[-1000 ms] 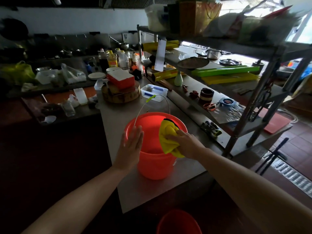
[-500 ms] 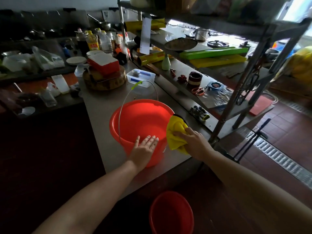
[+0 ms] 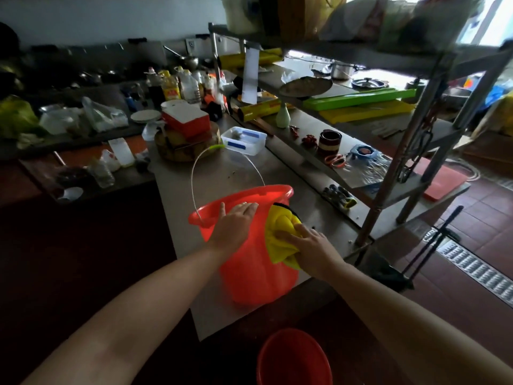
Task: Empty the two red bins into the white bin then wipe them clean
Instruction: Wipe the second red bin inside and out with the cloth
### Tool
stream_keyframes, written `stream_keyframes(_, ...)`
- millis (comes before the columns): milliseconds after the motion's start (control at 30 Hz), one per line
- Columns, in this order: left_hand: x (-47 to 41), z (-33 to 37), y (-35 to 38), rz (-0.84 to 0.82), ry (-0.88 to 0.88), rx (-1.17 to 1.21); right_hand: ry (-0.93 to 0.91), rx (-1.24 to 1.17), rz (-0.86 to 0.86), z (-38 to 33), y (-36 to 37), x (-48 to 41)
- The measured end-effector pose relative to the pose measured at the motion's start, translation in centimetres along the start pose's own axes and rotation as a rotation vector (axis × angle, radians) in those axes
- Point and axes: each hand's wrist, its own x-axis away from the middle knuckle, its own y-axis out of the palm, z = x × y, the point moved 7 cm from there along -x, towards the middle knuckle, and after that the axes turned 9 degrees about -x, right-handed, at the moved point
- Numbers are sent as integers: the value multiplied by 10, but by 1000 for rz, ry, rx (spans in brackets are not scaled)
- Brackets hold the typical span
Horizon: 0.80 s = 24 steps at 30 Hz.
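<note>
On the tabletop [image 3: 177, 195], near its front edge, the left hand [image 3: 236, 220] lies flat with straight fingers over the near rim of the red bin [image 3: 249, 273], steadying it and gripping nothing. Just to the right, a bunched yellow cloth [image 3: 280, 243] sits against the bin's outer wall, and the right hand [image 3: 308, 245] presses it there with fingers fairly straight; the thumb is hidden. This looks like the wiping step, with the outside of this bin being cleaned. Next the cloth likely needs sweeping round the wall while the left hand turns the bin. The second red bin [image 3: 294, 359] waits on the floor below; the white bin is not in view.
</note>
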Motion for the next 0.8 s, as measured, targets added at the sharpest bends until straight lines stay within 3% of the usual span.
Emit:
stream_keyframes(200, 12, -45, 1, -3, -149, 224, 46, -34, -19, -49, 30, -31)
stream_keyframes(367, 25, -110, 12, -1, -199, 439, -22, -78, 18, -96, 56, -62)
stream_keyframes(667, 48, -211, 53, -143, -288, 661, -138, 115, -26, -186, 115, -127)
stream_keyframes(800, 67, -238, 78, -171, -325, 655, -180, 150, -74, -202, 130, -142)
